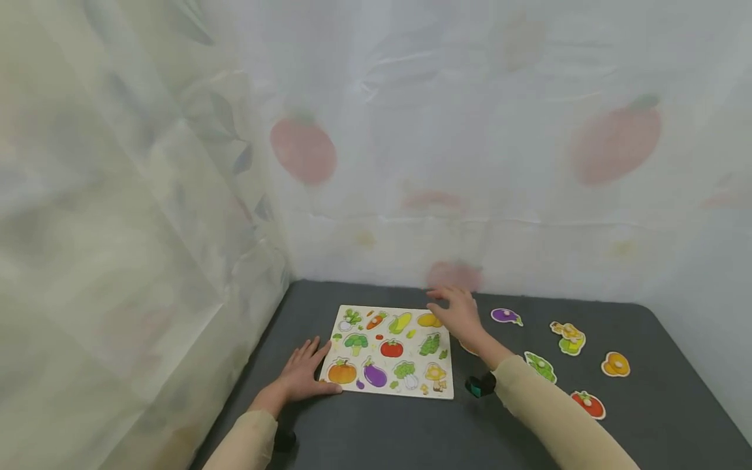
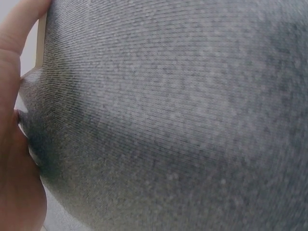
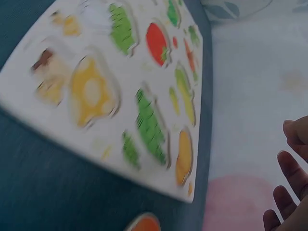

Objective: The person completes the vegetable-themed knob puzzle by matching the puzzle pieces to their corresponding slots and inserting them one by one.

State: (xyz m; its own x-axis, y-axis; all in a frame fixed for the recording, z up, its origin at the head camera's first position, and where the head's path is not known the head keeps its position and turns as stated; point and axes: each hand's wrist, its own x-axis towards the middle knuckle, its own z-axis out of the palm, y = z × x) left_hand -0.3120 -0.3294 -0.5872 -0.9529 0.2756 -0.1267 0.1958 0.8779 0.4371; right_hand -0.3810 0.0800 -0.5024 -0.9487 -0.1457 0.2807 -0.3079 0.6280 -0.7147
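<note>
**Your left hand (image 1: 304, 372) rests at the puzzle board (image 1: 382, 395); your right hand (image 1: 461, 316) hovers over its far right corner**

Head view: The board lies flat on the dark table (image 1: 376, 434), vegetable pictures (image 1: 391, 348) facing up. Your left fingers are straight and slightly spread beside its left edge, and your thumb reaches the near left corner. Your right fingers curve loosely, the thumb held apart, with nothing visible between them. To your right lie an eggplant piece (image 1: 505, 316), two overlapping pieces (image 1: 568, 338), a green piece (image 1: 540, 367), an orange piece (image 1: 615, 364) and a tomato piece (image 1: 589, 405). Your right wrist partly covers another piece (image 1: 468, 349).

Left wrist view: Your thumb touches the board's corner; you cannot tell how the other fingers lie here.

Right wrist view: Your fingers are bent and apart, seen against the pale curtain (image 3: 250, 96). The board is blurred, and one piece's rounded edge shows below it.
</note>
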